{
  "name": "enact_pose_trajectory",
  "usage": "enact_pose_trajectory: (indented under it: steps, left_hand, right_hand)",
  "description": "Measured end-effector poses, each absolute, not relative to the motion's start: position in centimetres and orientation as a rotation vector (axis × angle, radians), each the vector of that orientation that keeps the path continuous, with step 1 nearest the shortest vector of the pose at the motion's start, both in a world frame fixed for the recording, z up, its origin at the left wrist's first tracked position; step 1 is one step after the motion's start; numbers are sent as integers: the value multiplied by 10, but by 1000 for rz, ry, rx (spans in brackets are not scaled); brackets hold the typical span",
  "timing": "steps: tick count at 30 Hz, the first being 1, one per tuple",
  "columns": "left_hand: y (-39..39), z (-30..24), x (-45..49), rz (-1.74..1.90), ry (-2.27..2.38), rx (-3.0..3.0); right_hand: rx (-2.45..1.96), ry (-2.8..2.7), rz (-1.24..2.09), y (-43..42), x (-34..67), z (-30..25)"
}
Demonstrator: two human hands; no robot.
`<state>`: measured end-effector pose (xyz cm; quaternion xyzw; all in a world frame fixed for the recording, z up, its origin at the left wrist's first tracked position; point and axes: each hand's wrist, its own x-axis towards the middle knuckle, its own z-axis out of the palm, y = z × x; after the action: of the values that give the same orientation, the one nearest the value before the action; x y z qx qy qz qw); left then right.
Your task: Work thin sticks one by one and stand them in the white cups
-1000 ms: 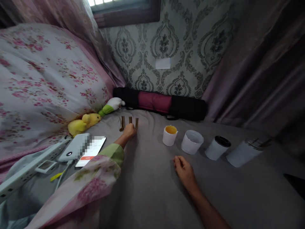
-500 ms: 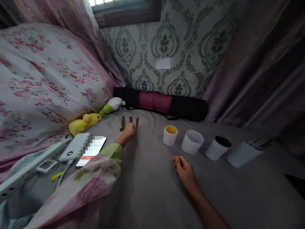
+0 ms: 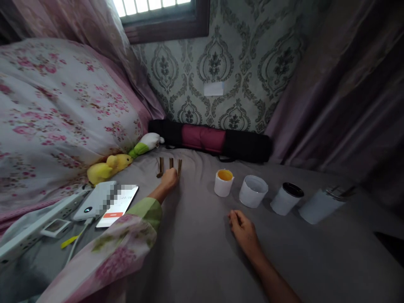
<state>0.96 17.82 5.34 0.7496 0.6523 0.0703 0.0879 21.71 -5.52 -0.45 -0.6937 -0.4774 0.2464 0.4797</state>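
My left hand (image 3: 170, 177), curled closed, rests at the lower end of the middle group of slim brown-gold utensils (image 3: 171, 162); its fingertips and anything in them are hidden. Similar thin pieces stand out on either side: a left group (image 3: 161, 165) with a rounded, spoon-like end and a right group (image 3: 179, 167). My right hand (image 3: 243, 230) lies on the grey sheet with fingers curled in and nothing visible in them. Beyond it are a white-wrapped cup with a yellow inside (image 3: 222, 188) and a wider white-wrapped container (image 3: 252, 196).
Farther right stand a white-wrapped can with a dark inside (image 3: 282, 204) and another container (image 3: 320, 208) with thin handles at its top. A black and maroon bag (image 3: 203, 138) lies along the wall. Plush toys (image 3: 109, 168), a phone (image 3: 118, 208), a power bank (image 3: 94, 202) and a power strip (image 3: 38, 223) lie left.
The camera view has tilted up slightly, so everything sits a little lower. Both hands keep about the same place and pose; the containers and utensils have not visibly moved.
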Motion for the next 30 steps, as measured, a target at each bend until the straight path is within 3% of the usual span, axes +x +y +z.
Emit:
enact_pose_trajectory:
  steps: [30]
  left_hand:
    - [170, 38, -9, 477, 1807, 2313]
  right_hand:
    - [-1726, -1257, 581, -56, 213, -3]
